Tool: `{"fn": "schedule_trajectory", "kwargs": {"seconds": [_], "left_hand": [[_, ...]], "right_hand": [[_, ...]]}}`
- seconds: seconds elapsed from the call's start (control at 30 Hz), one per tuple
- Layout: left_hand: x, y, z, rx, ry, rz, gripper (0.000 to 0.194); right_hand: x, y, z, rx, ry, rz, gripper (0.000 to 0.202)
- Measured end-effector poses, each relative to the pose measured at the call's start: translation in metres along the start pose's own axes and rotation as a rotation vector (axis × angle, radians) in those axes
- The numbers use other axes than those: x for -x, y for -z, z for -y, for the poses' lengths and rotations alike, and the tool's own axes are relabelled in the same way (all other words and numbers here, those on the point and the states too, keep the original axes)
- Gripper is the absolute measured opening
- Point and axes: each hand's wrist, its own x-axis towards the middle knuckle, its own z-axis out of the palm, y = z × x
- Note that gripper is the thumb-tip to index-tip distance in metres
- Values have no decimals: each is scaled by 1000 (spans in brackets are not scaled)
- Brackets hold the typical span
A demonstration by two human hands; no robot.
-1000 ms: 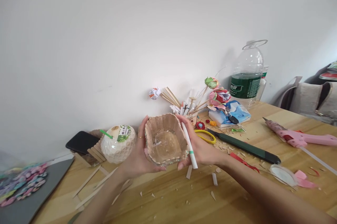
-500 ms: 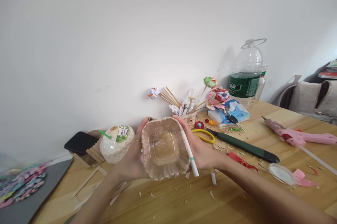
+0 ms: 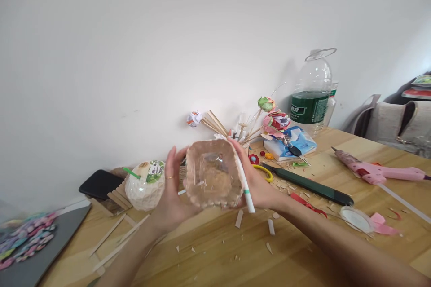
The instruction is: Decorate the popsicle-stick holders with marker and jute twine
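Gripping a small brown box [image 3: 193, 165], the right hand [image 3: 254, 181] is clamped on its side and has a white pen with a green band [image 3: 248, 199] tucked against it too. The box is up above the table [image 3: 202, 255], with its open top tipped toward the camera. At the other side of the box, the left hand [image 3: 175, 197] has its fingers and thumb spread apart; I cannot tell if they touch it. Near the left hand sits a round white thing [image 3: 143, 192] with a green straw [image 3: 131, 173]. Little wood bits [image 3: 271, 227] lie about, and a pink glue gun [image 3: 373, 174] rests far to the right.
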Motion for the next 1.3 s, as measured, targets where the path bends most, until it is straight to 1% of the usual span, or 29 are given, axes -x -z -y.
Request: {"fn": "schedule_trajectory", "kwargs": {"seconds": [0.07,0.1,0.17,0.23,0.27,0.33,0.4,0.43,0.47,0.5,0.57,0.63,0.67,0.73,0.8,0.83,0.9,0.97,1.1,1.23,1.3], "left_hand": [[1,-6,4,-31,-59,-26,101],[2,-9,5,-62,-117,-76,98],[5,-15,5,-166,-283,-191,95],[9,-20,0,-312,-427,-231,92],[12,-22,-3,-388,-465,-227,89],[17,-26,-11,-492,-471,-144,79],[20,-28,-15,-485,-420,-14,69],[21,-29,-16,-441,-380,43,64],[22,-29,-16,-386,-331,74,58],[21,-29,-14,-321,-270,66,50],[17,-27,-8,-132,-84,-21,35],[9,-22,-1,66,105,-105,27],[5,-18,3,152,174,-123,25],[-4,-9,8,280,249,-111,21],[-11,-1,10,381,306,-97,18],[-14,3,10,436,343,-97,18],[-18,10,9,534,419,-102,19],[-20,13,7,614,485,-108,19],[-20,10,3,718,595,-111,19],[-13,-4,-3,783,664,-84,18],[-7,-12,-7,808,689,-51,18]], "right_hand": [[-1,-1,-4,42,18,-106,124],[0,-3,-6,77,26,-148,125],[1,-6,-10,160,30,-215,126],[2,-9,-12,244,25,-257,126],[2,-11,-12,278,23,-273,127],[3,-14,-12,333,23,-291,128],[3,-16,-11,365,24,-289,130],[2,-18,-10,369,20,-285,131],[2,-19,-9,357,9,-279,130],[2,-20,-9,329,-9,-268,130],[2,-22,-8,233,-83,-224,127],[1,-21,-9,86,-191,-151,123],[0,-20,-10,-5,-242,-119,119],[-1,-18,-13,-206,-297,-95,103],[-3,-16,-15,-380,-270,-114,80],[-3,-15,-15,-429,-245,-133,68],[-3,-13,-14,-445,-222,-173,46],[-3,-12,-12,-405,-222,-228,33],[-2,-13,-10,-307,-193,-324,29],[-2,-15,-8,-310,-177,-347,30],[-3,-16,-5,-326,-203,-389,30]]}}
